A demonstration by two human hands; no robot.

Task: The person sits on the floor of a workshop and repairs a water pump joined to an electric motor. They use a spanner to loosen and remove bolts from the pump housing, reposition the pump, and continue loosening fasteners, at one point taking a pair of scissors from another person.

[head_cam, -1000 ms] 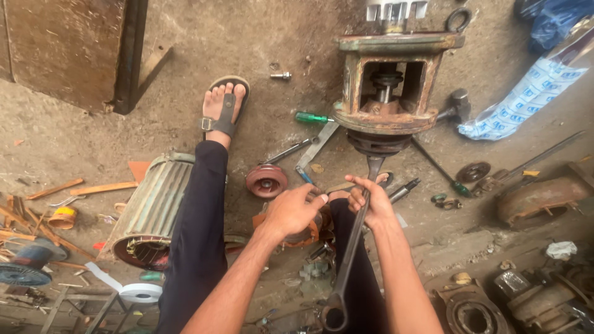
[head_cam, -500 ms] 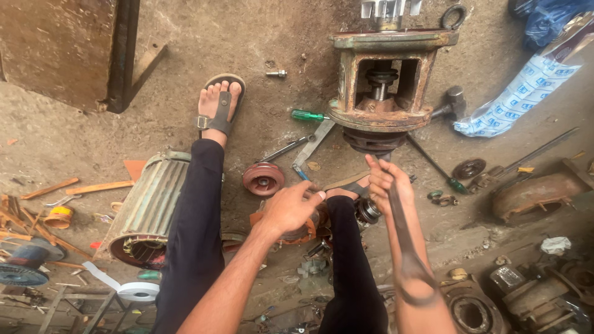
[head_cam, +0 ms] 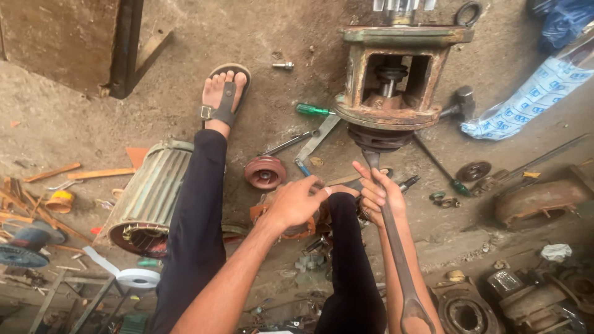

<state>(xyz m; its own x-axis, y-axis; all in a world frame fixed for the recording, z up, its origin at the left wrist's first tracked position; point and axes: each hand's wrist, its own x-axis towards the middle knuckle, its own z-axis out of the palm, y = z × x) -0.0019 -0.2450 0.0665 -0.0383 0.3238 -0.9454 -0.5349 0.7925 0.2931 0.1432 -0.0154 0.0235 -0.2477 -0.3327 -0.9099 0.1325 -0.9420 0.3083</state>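
Observation:
My right hand (head_cam: 378,193) is shut on a long steel wrench (head_cam: 399,260). Its far end meets the dark underside of a rusty green pump housing (head_cam: 396,74) that stands on the dirt floor. Its ring end lies along my right forearm near the bottom edge. My left hand (head_cam: 296,203) rests flat, fingers spread, on a rusty orange part beside my right knee, just left of my right hand. My legs in dark trousers stretch forward, and my left foot wears a sandal (head_cam: 224,99).
A ribbed green motor stator (head_cam: 147,192) lies left of my left leg. Around the housing lie a reddish impeller (head_cam: 265,172), a green-handled screwdriver (head_cam: 312,110), a hammer (head_cam: 461,102) and a bolt (head_cam: 283,65). A blue-white sack (head_cam: 532,99) sits at the right, and rusty pump parts (head_cam: 538,201) fill the lower right.
The wrench has swung from lower left to lower right, pivoting at the housing, and now lies along my right forearm. My left hand has stayed by the knee.

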